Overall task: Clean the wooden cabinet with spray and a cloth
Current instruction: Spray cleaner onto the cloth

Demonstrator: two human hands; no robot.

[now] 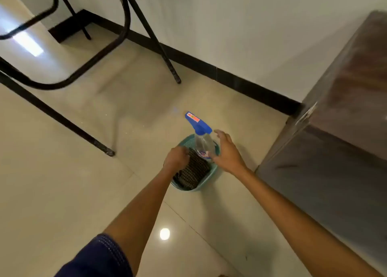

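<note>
A teal plastic basket (211, 177) sits on the tiled floor. In it lie a dark patterned cloth (193, 172) and a clear spray bottle (204, 143) with a blue trigger head, standing upright. My left hand (176, 158) has its fingers curled down onto the left edge of the cloth. My right hand (227, 151) hovers beside the bottle on its right with fingers spread, thumb near the bottle's label. The dark wooden cabinet (339, 130) stands at the right.
Black metal table legs (125, 31) and a frame bar (56, 115) cross the floor at the upper left. A white wall with a black skirting board (230, 78) runs behind the basket. Glossy beige floor tiles (83, 182) surround the basket.
</note>
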